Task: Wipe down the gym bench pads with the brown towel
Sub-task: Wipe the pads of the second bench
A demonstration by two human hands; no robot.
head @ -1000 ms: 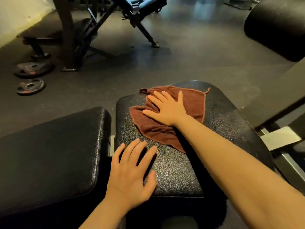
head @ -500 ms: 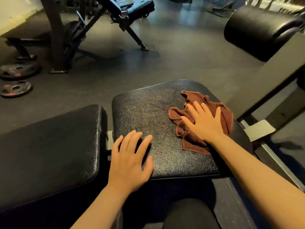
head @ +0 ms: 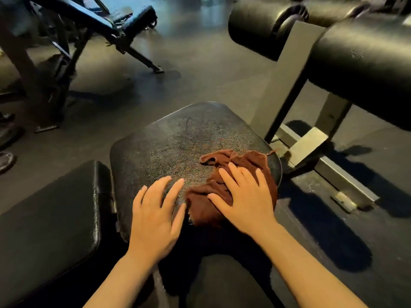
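The brown towel [head: 242, 162] lies bunched on the near right corner of the black seat pad [head: 175, 141]. My right hand [head: 246, 198] presses flat on the towel, fingers straight and spread. Beside it, my left hand [head: 155, 216] rests flat on the pad's near edge, just left of the towel, fingers straight. A second, longer black back pad [head: 49, 216] lies to the left, separated from the seat pad by a narrow gap.
Two black roller pads [head: 364, 70] on a grey metal frame [head: 289, 70] stand close on the right. Another bench [head: 106, 21] and a rack post stand at the back left. Weight plates [head: 6, 161] lie on the dark floor at the left edge.
My right hand has dragged the towel from the pad's far left across to the right and then down to its near right corner. The left hand stayed on the near edge.
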